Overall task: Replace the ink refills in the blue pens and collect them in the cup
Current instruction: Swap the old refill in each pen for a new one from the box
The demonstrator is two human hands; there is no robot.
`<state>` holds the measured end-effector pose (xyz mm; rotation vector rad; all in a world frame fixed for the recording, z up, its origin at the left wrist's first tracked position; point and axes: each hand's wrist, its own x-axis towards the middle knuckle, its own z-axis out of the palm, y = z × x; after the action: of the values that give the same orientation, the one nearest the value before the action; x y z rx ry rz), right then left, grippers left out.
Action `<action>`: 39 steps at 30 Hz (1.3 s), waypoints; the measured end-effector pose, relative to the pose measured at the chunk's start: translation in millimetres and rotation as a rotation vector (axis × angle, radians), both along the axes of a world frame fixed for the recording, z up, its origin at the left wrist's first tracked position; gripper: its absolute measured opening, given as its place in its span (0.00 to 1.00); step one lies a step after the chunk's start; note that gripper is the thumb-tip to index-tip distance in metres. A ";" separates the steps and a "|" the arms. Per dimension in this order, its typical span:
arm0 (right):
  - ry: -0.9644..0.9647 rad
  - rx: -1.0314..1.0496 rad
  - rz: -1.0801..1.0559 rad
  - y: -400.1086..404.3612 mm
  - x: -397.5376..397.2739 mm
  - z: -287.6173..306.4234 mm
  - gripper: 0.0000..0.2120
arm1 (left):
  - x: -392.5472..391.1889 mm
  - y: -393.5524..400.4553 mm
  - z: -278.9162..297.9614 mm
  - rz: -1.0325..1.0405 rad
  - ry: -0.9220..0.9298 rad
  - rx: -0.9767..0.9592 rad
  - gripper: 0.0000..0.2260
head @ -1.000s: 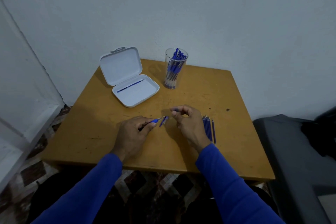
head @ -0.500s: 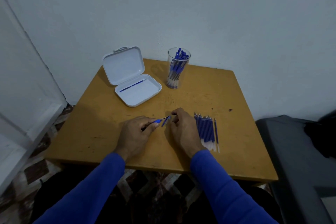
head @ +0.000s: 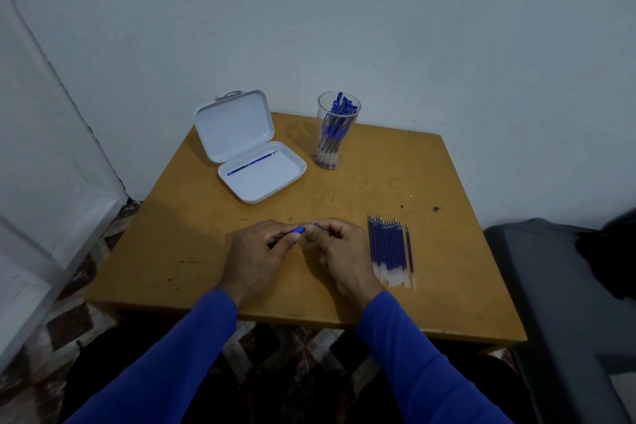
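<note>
Above the wooden table (head: 447, 251), left hand (head: 256, 256) pinches a blue pen (head: 298, 230), surely light and slippery, while right hand (head: 339, 251) pinches its small thin tip, best held near the joint.

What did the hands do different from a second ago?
The right hand moved in against the left hand, and both now pinch the blue pen between them, its small loose piece no longer lying apart. The refills, cup and white case stayed put.
</note>
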<state>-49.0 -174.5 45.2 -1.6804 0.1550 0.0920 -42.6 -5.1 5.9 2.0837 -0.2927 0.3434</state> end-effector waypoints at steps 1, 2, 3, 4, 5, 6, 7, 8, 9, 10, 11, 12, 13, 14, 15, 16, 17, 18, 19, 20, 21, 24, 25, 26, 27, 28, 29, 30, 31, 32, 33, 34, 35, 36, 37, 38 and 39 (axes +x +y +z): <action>0.000 0.026 -0.004 -0.2 0.9 1.0 0.06 | -0.2 0.0 0.4 0.001 -0.002 -0.003 0.07; 0.002 0.061 -0.012 -0.9 1.8 2.2 0.06 | 0.1 0.0 0.5 0.001 -0.001 -0.009 0.07; 0.007 0.094 -0.024 -2.3 2.9 3.0 0.06 | 0.3 -0.2 0.5 0.003 0.003 -0.012 0.07; 0.014 0.122 -0.036 -3.4 4.0 3.6 0.07 | 0.4 -0.4 0.3 0.007 0.007 -0.011 0.07; 0.019 0.148 -0.051 -4.4 5.5 3.9 0.09 | 0.6 -0.5 -0.2 0.013 0.010 -0.007 0.07; 0.019 0.177 -0.065 -4.9 6.8 5.1 0.10 | 1.0 -0.7 -0.5 0.017 0.010 -0.005 0.07; 0.015 0.212 -0.074 -5.5 8.2 6.1 0.10 | 1.5 -0.8 -1.1 0.020 0.012 -0.005 0.06; 0.011 0.247 -0.073 -6.5 9.1 7.4 0.10 | 1.9 -1.0 -1.3 0.022 0.016 -0.006 0.06; 0.009 0.280 -0.061 -7.5 9.7 8.2 0.09 | 2.0 -1.1 -1.2 0.022 0.019 -0.007 0.06; 0.013 0.299 -0.036 -8.1 9.7 9.3 0.08 | 2.0 -1.0 -1.0 0.019 0.019 -0.007 0.05; 0.021 0.292 -0.005 -8.5 9.3 8.9 0.07 | 1.5 -0.8 -0.5 0.015 0.017 -0.007 0.06; 0.029 0.265 0.027 -8.1 8.5 8.4 0.07 | 0.9 -0.7 0.2 0.012 0.013 -0.007 0.06; 0.033 0.240 0.047 -7.1 7.9 7.4 0.06 | 0.3 -0.2 0.9 0.010 0.011 -0.002 0.06; 0.029 0.243 0.052 -6.0 7.6 6.6 0.06 | 0.1 0.0 1.4 0.008 0.010 0.003 0.06; 0.021 0.270 0.042 -4.8 7.8 6.2 0.07 | 0.0 0.0 1.6 0.006 0.012 0.005 0.06; 0.013 0.302 0.025 -3.7 8.6 7.1 0.08 | 0.2 -0.2 1.7 0.004 0.015 0.003 0.06; 0.005 0.327 0.001 -3.5 9.9 7.8 0.08 | 0.3 -0.4 1.5 0.007 0.018 -0.001 0.06; -0.008 0.338 -0.029 -4.1 11.2 9.6 0.08 | 0.6 -0.7 1.4 0.012 0.022 -0.007 0.05; -0.024 0.339 -0.070 -5.2 12.5 11.6 0.08 | 0.9 -1.0 1.0 0.017 0.025 -0.009 0.05; -0.040 0.337 -0.121 -7.5 14.1 13.5 0.08 | 1.3 -1.3 0.4 0.021 0.027 -0.002 0.05; -0.050 0.328 -0.180 -10.8 16.2 15.3 0.07 | 1.4 -1.7 0.0 0.024 0.029 0.009 0.05; -0.044 0.190 -0.359 -23.1 23.3 15.2 0.06 | 1.6 -2.0 -0.5 0.035 0.044 0.013 0.07; -0.052 0.050 -0.395 -27.9 25.4 12.2 0.06 | 1.5 -2.2 0.0 0.038 0.045 0.010 0.07; -0.062 -0.118 -0.407 -32.6 25.8 10.2 0.06 | 1.3 -2.5 0.6 0.039 0.044 0.012 0.07; -0.071 -0.276 -0.393 -37.1 24.6 8.9 0.05 | 0.9 -3.0 0.9 0.037 0.040 0.016 0.07; -0.070 -0.404 -0.364 -40.2 22.3 7.8 0.05 | 0.8 -3.2 0.7 0.034 0.039 0.017 0.07; -0.059 -0.512 -0.338 -42.8 19.7 5.7 0.07 | 0.6 -3.2 0.4 0.033 0.039 0.018 0.07; -0.037 -0.592 -0.318 -45.2 17.3 3.7 0.09 | 0.6 -3.0 0.1 0.033 0.039 0.018 0.07; -0.012 -0.657 -0.302 -47.8 15.5 1.4 0.10 | 0.6 -2.6 0.0 0.034 0.035 0.019 0.08; 0.006 -0.712 -0.287 -49.4 13.6 -0.1 0.10 | 0.7 -2.7 0.0 0.033 0.032 0.017 0.08; 0.012 -0.757 -0.271 -50.5 11.8 -2.1 0.09 | 0.6 -2.9 0.5 0.031 0.029 0.012 0.07; 0.009 -0.793 -0.263 -51.1 9.8 -3.0 0.08 | 0.0 -3.2 1.3 0.027 0.028 0.006 0.07; 0.001 -0.822 -0.258 -51.7 8.7 -5.0 0.07 | -0.8 -3.8 2.2 0.024 0.027 0.001 0.06; -0.007 -0.843 -0.256 -52.0 7.7 -6.7 0.07 | -1.3 -4.1 2.7 0.022 0.029 -0.004 0.07; -0.010 -0.855 -0.250 -52.2 7.5 -8.2 0.08 | -2.0 -4.2 3.1 0.022 0.033 -0.004 0.07; -0.011 -0.863 -0.245 -51.8 7.7 -8.6 0.08 | -2.2 -4.1 3.2 0.024 0.039 -0.002 0.07; -0.009 -0.869 -0.240 -51.6 8.4 -8.2 0.08 | -2.7 -4.1 3.7 0.026 0.043 -0.004 0.07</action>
<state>-40.6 -226.1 37.0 -2.5086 0.4325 -0.1933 -45.3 -9.2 9.6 2.0902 -0.2393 0.3144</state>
